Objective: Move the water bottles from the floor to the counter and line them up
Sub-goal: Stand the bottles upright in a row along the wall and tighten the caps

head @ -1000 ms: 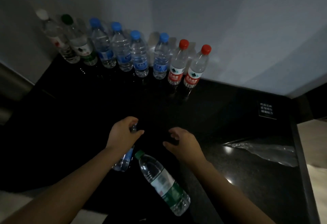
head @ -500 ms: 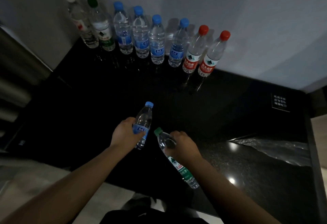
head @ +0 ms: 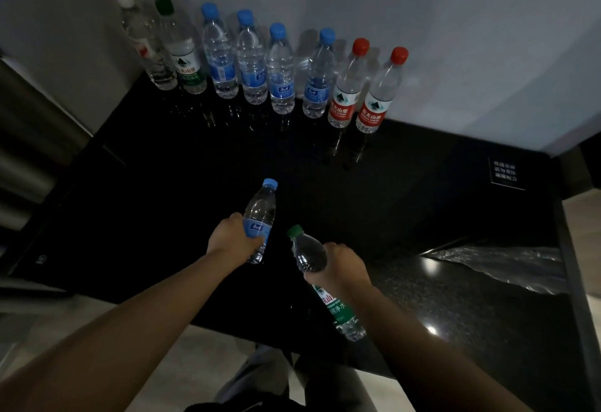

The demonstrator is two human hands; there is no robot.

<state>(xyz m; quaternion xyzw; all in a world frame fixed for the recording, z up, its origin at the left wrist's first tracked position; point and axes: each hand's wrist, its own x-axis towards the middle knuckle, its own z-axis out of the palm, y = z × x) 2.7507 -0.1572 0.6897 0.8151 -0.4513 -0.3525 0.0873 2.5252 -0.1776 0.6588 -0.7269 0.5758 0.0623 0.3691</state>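
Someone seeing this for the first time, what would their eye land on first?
First, the row of eight water bottles standing against the wall at the back of the black counter, caps running white, green, blue and red, with a gap after the third blue one. Next, near the front edge, the left hand grips a blue-capped bottle and the right hand grips a green-capped bottle, both tilted.

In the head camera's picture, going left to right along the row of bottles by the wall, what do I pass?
White-cap bottle → green-cap bottle → first blue-cap bottle → second blue-cap bottle → third blue-cap bottle → fourth blue-cap bottle → first red-cap bottle → second red-cap bottle.
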